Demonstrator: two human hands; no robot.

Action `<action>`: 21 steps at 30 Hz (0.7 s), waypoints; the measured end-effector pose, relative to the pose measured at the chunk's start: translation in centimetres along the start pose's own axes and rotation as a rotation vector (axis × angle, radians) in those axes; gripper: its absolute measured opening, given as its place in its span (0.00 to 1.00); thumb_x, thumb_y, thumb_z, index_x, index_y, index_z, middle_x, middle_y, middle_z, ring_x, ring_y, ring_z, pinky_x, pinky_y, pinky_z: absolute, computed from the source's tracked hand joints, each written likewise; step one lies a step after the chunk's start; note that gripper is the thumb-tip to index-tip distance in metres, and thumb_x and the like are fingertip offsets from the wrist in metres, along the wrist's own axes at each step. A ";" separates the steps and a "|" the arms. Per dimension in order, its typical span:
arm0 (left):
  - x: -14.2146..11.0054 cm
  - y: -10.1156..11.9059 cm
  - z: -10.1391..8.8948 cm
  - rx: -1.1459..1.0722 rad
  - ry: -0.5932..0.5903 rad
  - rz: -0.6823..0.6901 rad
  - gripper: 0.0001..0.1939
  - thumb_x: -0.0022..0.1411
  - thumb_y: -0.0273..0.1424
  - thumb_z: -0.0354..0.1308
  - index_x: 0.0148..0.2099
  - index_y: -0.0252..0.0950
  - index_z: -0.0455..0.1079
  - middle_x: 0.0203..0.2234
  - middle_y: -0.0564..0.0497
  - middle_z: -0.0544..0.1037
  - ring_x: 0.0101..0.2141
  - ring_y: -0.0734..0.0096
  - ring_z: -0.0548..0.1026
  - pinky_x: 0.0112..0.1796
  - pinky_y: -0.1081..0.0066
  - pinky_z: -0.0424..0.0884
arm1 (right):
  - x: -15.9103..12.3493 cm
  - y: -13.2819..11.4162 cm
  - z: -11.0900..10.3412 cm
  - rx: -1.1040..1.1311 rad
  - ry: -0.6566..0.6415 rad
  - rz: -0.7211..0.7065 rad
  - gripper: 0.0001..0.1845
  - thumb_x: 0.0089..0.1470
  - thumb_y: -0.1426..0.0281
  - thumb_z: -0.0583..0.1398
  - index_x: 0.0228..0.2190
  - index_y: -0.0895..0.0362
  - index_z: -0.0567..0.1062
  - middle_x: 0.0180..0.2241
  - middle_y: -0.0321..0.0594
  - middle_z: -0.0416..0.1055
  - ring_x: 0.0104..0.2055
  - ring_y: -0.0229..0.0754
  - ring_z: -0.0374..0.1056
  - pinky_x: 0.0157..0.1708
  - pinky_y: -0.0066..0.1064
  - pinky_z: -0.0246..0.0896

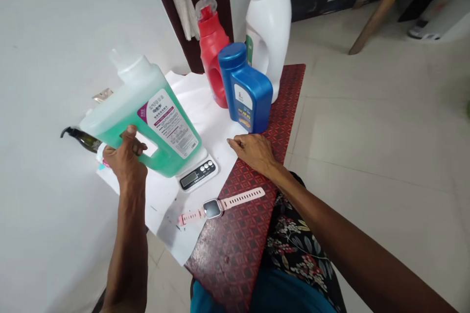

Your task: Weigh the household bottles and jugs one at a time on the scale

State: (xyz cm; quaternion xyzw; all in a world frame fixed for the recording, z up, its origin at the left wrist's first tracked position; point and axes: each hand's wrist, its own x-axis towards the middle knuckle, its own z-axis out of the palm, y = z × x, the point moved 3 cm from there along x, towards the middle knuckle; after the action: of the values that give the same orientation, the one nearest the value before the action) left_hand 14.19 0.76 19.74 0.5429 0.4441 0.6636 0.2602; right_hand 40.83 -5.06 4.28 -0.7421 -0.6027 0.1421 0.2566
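My left hand (129, 156) is wrapped round the handle of a large translucent jug of green liquid (169, 151). The jug leans, its lower right end at a small white digital scale (199, 174); whether it rests on the scale or hangs just above it, I cannot tell. Close to the blue bottle (246, 93), my right hand (254, 151) rests on the table with its fingers curled in and nothing visible in them. A pink-strapped smartwatch (212, 209) lies stretched out in front of the scale.
Behind the blue bottle stand a red bottle (212, 54) and a tall white bottle (273, 24). A dark pump bottle (83, 139) is partly hidden behind the jug. White paper (161, 215) covers part of the red patterned table (223, 264), which sits against a wall.
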 end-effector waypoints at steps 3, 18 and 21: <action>-0.8 -0.7 -0.3 0.015 0.014 -0.001 0.25 0.48 0.44 0.72 0.22 0.41 0.57 0.14 0.62 0.54 0.16 0.79 0.55 0.20 0.71 0.63 | -0.1 -0.1 0.1 0.002 0.005 0.001 0.26 0.72 0.58 0.54 0.28 0.56 0.81 0.29 0.44 0.80 0.33 0.45 0.70 0.33 0.35 0.44; -1.5 -1.3 -5.5 0.123 -0.096 0.170 0.25 0.56 0.53 0.68 0.47 0.42 0.70 0.43 0.48 0.79 0.42 0.62 0.80 0.47 0.59 0.79 | -0.6 -0.3 0.3 -0.025 0.014 -0.032 0.25 0.72 0.59 0.53 0.30 0.56 0.82 0.31 0.46 0.80 0.34 0.46 0.70 0.34 0.35 0.46; -1.4 -1.4 -7.5 0.134 -0.033 0.135 0.25 0.64 0.58 0.57 0.47 0.43 0.68 0.44 0.47 0.79 0.42 0.62 0.81 0.47 0.58 0.79 | -0.5 -0.2 0.4 -0.050 0.023 -0.054 0.25 0.72 0.59 0.53 0.30 0.56 0.82 0.32 0.47 0.81 0.34 0.46 0.71 0.34 0.36 0.46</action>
State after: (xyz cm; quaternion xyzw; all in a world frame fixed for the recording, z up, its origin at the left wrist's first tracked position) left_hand 7.22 -2.00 17.72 0.5986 0.4457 0.6393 0.1853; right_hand 40.32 -5.46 3.99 -0.7333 -0.6229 0.1115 0.2487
